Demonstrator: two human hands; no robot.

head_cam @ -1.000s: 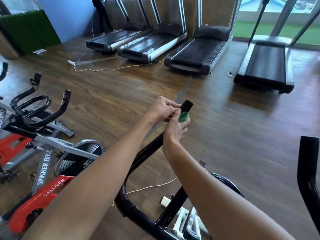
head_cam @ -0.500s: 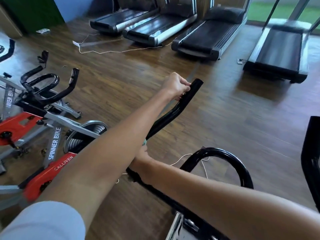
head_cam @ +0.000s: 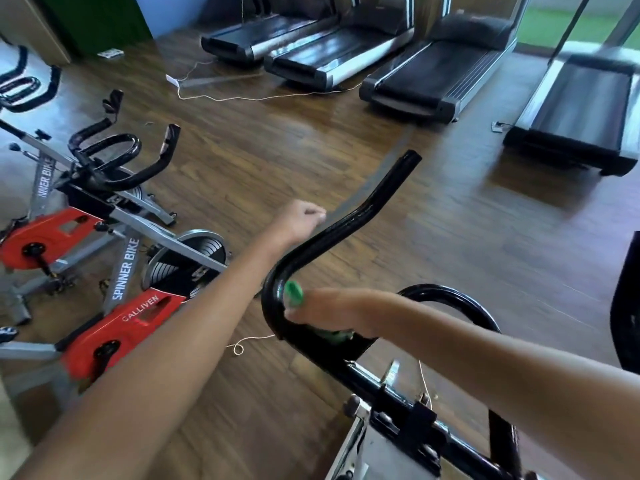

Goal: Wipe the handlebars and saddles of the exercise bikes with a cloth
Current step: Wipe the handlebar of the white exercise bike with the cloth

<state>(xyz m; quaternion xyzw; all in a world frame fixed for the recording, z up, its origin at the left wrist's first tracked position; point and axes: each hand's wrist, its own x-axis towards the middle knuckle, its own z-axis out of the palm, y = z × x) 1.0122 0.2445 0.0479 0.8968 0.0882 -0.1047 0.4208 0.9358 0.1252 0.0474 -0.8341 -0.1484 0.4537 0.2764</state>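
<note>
The black handlebar (head_cam: 377, 195) of the bike in front of me rises from a bend at lower centre to a tip at upper right. My right hand (head_cam: 332, 311) presses a green cloth (head_cam: 293, 293) against that bend, with more cloth showing under the palm. My left hand (head_cam: 298, 220) is a closed fist lying against the left side of the bar's middle stretch; I see no fingers wrapped around the bar. The bar's centre loop (head_cam: 450, 296) curves behind my right forearm. No saddle is in view.
Two red and grey spinner bikes (head_cam: 121, 327) (head_cam: 45, 233) stand close on the left. Several treadmills (head_cam: 433, 74) line the back, with a white cable (head_cam: 242, 97) on the wooden floor. Another black bar (head_cam: 627, 306) rises at the right edge.
My right hand has slid the cloth down the bar from its tip to the bend. My left hand has come off the tip and dropped to the bar's middle.
</note>
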